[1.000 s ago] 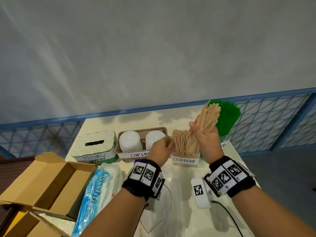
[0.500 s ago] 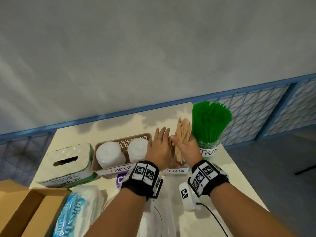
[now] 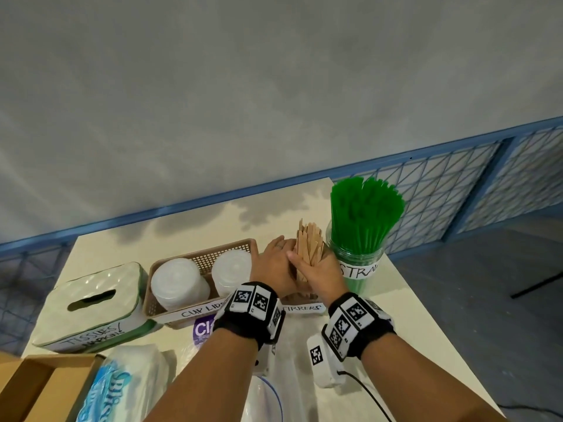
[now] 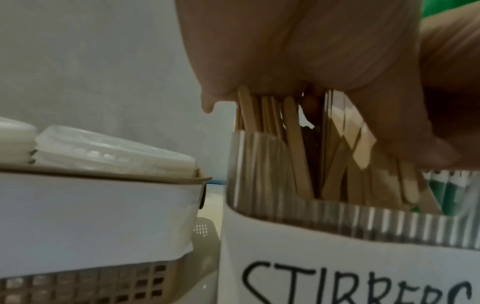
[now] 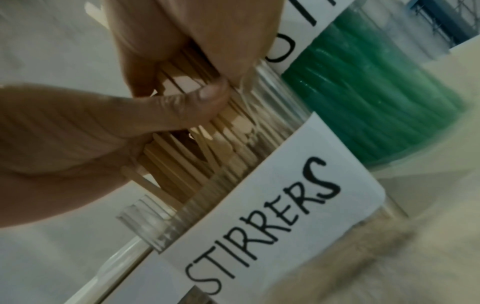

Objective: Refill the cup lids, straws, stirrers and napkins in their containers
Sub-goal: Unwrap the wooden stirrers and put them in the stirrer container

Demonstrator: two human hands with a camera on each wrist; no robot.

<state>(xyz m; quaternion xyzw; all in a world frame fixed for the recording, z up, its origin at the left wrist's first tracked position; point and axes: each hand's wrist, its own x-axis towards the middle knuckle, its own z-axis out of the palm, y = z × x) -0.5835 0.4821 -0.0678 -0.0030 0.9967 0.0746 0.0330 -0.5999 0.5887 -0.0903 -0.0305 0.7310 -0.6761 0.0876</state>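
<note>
My right hand (image 3: 320, 271) grips a bundle of wooden stirrers (image 3: 309, 245) that stands in the clear container labelled STIRRERS (image 3: 303, 308). My left hand (image 3: 275, 263) lies with straight fingers against the bundle's left side. In the right wrist view my thumb (image 5: 182, 107) wraps the stirrers (image 5: 182, 156) just above the container's rim (image 5: 145, 222). The left wrist view shows my palm (image 4: 311, 51) over the stirrers (image 4: 296, 148). Green straws (image 3: 365, 214) fill a jar (image 3: 359, 269) to the right. White cup lids (image 3: 178, 283) sit in a brown basket (image 3: 207, 257).
A tissue box (image 3: 91, 303) stands at the left of the row. Nearer me lie a cardboard box (image 3: 39, 388), a blue tissue pack (image 3: 122, 388) and a clear plastic bag (image 3: 274, 391). The table ends just right of the straw jar; blue mesh fencing runs behind.
My right hand has brought the raised stirrer bundle down into the container. My left hand has gone from curled beside the container to flat against the bundle.
</note>
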